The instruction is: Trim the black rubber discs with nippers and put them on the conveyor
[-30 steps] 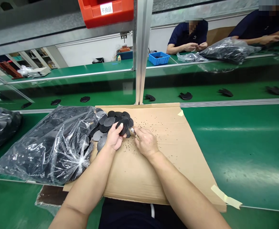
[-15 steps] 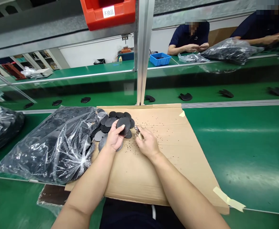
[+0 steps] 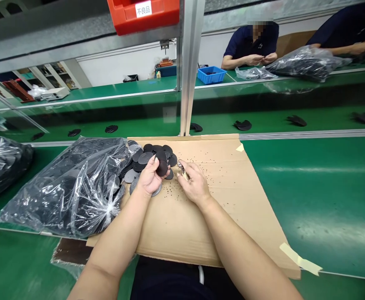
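My left hand (image 3: 149,179) is closed on a round black disc (image 3: 161,163), which is tilted with its face turned partly to the right. In my right hand (image 3: 195,183) is a small nipper-like hand tool (image 3: 180,166) with a shiny metal tip and pale handle; my fingers hide most of it. Its tip is just right of the disc, with a small gap between them. Behind and below my left hand lies a pile of similar black discs (image 3: 145,158). Many tiny black bits (image 3: 170,191) are scattered on the cardboard sheet (image 3: 182,233) under both hands.
A clear plastic bag (image 3: 66,196) full of black discs lies left of the cardboard; another filled bag (image 3: 4,171) is farther left. A metal post (image 3: 190,75) rises behind the cardboard. Black part clusters (image 3: 242,125) lie along the green strip. Co-workers (image 3: 251,46) sit beyond.
The disc in my left hand has turned, from facing me to a more tilted pose. My right hand and its tool have barely moved.
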The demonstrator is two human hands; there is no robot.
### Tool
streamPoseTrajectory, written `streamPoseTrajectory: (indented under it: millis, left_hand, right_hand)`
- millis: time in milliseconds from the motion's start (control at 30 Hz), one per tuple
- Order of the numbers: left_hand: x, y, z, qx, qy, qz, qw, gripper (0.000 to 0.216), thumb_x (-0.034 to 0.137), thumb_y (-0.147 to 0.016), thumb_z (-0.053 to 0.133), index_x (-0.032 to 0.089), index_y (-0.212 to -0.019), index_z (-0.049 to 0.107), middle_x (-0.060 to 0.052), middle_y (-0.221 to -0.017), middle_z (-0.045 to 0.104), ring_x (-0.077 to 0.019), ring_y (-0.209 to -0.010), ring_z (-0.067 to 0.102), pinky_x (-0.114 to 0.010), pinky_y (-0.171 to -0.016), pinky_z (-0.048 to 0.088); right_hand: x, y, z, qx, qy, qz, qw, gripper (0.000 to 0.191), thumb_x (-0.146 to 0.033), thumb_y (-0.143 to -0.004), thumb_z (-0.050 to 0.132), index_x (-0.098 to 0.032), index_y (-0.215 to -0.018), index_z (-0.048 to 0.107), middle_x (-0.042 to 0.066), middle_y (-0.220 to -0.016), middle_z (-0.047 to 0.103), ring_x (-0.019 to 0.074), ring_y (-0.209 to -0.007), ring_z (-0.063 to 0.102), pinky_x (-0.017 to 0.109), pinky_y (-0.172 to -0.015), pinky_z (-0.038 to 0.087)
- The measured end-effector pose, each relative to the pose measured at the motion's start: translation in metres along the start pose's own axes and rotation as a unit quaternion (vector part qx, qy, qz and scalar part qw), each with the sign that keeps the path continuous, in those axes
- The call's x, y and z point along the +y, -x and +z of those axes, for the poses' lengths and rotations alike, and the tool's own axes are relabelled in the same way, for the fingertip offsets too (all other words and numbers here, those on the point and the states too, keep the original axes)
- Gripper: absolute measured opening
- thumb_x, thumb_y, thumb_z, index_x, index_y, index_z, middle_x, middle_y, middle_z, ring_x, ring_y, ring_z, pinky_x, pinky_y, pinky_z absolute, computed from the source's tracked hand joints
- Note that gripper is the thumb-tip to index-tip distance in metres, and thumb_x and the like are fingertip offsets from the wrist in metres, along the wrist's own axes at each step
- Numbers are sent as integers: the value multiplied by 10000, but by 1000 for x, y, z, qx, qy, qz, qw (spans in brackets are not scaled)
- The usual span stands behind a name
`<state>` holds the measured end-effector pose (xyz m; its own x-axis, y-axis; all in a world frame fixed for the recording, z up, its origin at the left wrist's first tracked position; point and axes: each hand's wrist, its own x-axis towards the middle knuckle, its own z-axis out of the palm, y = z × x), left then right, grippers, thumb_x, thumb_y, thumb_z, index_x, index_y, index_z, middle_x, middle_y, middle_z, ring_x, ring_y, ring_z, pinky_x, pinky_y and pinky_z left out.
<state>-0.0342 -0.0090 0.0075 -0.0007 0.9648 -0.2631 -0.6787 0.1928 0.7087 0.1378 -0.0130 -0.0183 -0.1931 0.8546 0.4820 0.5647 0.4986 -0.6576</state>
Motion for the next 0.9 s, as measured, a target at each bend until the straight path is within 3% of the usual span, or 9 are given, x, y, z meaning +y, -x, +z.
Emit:
streamPoseTrajectory:
  millis: [133,367,900]
  left_hand:
    - [2,1,1,8,11,-11,1000,361,314,-743,769,231,-1059,616,15,-723,577,-54,-524,507,-138,-427,371]
    - [5,0,0,-24,25,-83,996,216,284,-779,733,155,-909,620,39,-620,453,-18,-428,358,-106,-344,199]
    - [3,1,-5,-41,-76,-67,994,385,307,-657,820,162,-928,589,38,-638,517,-32,-386,406,-135,-338,203]
  right_hand:
    - [-1,2,-1,-43,-2,-39,998,435,-282,-886,528,-191,-1311,554,100,-1106,629,220,-1028,587,377,-946,488]
    - [-7,4,-3,-85,22,-124,988,394,-267,-872,553,-196,-1258,584,83,-1144,675,208,-1028,627,364,-963,488]
    - [-8,0,-10,-122,79,-125,981,368,-245,-866,559,-168,-1222,611,84,-1041,691,203,-947,628,324,-935,482]
